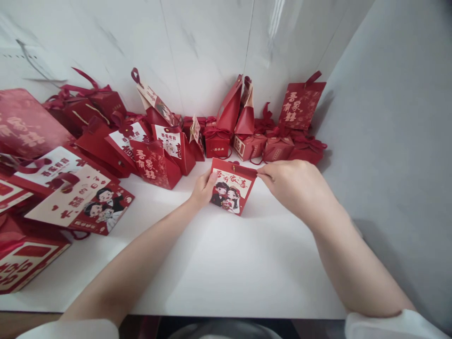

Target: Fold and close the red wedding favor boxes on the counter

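A small red gift bag [231, 187] with a cartoon bride and groom on a white panel lies on the white table [226, 263] in front of me. My left hand [204, 188] grips its left edge with the fingers curled. My right hand [287, 181] pinches the bag's top right corner.
Several red gift bags and boxes [155, 162] crowd the back of the table along the marble wall [212, 47]. More flat red and white bags [70, 197] lie stacked at the left. A grey wall [391, 141] closes the right side.
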`<state>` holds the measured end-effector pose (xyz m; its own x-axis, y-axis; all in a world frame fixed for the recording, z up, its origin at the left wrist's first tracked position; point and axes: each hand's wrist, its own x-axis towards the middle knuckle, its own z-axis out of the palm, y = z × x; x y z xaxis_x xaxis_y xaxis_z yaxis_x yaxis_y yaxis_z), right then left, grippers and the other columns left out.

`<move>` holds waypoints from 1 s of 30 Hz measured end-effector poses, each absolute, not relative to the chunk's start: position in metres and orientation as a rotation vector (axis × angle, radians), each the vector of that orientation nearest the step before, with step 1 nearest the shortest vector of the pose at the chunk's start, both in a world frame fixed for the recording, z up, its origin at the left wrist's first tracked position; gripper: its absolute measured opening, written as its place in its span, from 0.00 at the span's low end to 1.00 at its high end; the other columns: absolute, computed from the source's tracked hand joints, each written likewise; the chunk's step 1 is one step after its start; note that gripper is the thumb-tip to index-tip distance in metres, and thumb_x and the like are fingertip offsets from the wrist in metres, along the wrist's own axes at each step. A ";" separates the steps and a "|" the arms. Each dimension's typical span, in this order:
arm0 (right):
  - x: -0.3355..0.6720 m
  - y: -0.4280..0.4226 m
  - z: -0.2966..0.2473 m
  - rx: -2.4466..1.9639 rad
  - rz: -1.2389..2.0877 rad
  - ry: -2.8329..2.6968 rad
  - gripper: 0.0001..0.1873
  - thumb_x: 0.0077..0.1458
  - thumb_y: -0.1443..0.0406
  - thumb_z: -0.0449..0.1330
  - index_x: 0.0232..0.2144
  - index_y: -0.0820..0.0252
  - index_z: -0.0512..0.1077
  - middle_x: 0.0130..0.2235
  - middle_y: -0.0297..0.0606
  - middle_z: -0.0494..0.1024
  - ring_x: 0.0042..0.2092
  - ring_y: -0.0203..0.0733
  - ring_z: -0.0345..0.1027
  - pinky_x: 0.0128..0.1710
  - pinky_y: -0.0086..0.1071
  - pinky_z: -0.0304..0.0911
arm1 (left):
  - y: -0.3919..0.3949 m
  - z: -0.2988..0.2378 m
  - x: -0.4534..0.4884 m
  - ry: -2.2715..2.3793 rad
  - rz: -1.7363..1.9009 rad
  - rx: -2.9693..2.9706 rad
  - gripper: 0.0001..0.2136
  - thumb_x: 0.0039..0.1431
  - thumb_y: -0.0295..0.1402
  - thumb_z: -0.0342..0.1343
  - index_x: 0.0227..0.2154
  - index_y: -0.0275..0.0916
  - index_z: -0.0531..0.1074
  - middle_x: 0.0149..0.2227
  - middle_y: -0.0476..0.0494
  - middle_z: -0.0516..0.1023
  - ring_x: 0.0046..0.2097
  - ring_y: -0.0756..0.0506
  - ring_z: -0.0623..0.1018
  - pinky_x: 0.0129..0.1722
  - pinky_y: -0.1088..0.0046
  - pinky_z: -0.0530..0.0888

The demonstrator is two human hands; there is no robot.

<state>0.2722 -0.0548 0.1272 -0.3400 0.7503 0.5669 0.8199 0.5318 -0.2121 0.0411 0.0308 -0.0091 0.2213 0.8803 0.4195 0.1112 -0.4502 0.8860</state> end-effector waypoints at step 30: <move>0.254 -0.014 0.094 -1.197 -0.186 -2.061 0.12 0.58 0.69 0.60 0.45 0.55 0.71 0.46 0.44 0.80 0.49 0.53 0.73 0.48 0.46 0.68 | 0.027 -0.002 0.039 1.088 1.297 1.886 0.22 0.64 0.49 0.52 0.43 0.35 0.78 0.35 0.44 0.83 0.32 0.45 0.78 0.29 0.73 0.69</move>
